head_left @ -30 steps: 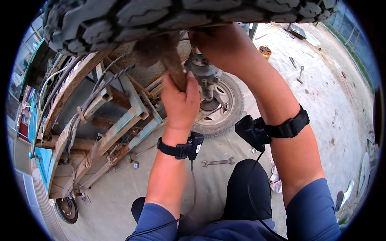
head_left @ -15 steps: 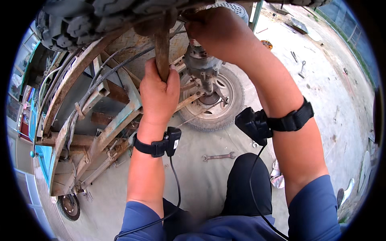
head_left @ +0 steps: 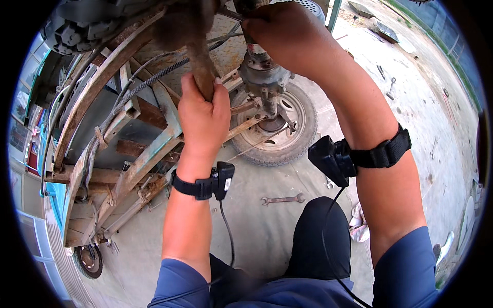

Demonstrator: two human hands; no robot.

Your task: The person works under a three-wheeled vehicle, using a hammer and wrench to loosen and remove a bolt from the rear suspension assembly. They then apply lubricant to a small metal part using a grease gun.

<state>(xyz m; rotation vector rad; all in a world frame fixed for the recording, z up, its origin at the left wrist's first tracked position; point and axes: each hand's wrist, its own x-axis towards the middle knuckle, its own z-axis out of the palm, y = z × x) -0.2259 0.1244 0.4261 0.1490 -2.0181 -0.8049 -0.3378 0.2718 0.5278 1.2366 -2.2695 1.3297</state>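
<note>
The handle is worn woody brown beneath a blurred, dark brown-grey hammer head, while the chunky block-patterned tyre is charcoal grey and the housing a duller metallic grey. Rusty brown mottles the pale turquoise frame, a ribbed grey conduit crosses it, and the lower wheel has a dirty cream rim. Sleeves are navy, trousers and wrist straps black, the spanner brownish grey, the floor pale grey, and the rag white with pink patches.

Frame left of middle wheel; wrench on floor before it; hammer in left hand.
</note>
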